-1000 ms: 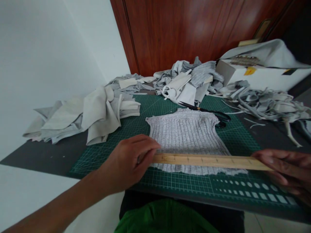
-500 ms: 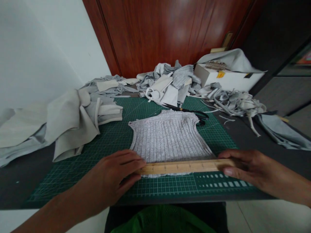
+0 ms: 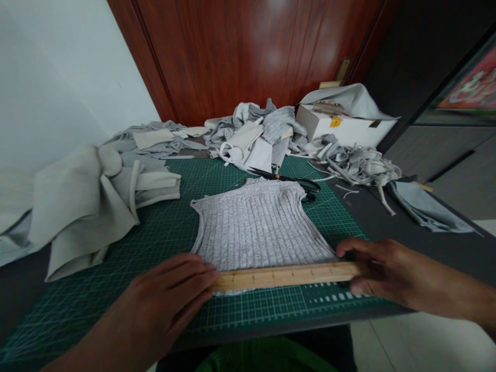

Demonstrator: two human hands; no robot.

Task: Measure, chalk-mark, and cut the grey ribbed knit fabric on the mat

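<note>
A grey ribbed knit piece (image 3: 259,225) lies flat, its narrower end away from me. Across its near edge runs a wooden ruler (image 3: 279,275), with a thin strip of the knit showing below it at the left. My left hand (image 3: 170,294) is closed on the ruler's left end, fingers on top. At the other end, my right hand (image 3: 391,271) grips the ruler between thumb and fingers, just off the knit's right corner. Black-handled scissors (image 3: 287,178) lie at the knit's far edge, partly against it.
Under everything is a green cutting mat (image 3: 170,222) on a dark table. Pale fabric (image 3: 77,196) is heaped at the left, more scraps (image 3: 259,134) at the back. A tangle of fabric strips (image 3: 360,163) and a white box (image 3: 344,126) stand at the right, near folded grey cloth (image 3: 430,204).
The view has turned slightly to the right, so things sit further left. The ruler looks a little tilted now. Both hands keep their hold on its ends.
</note>
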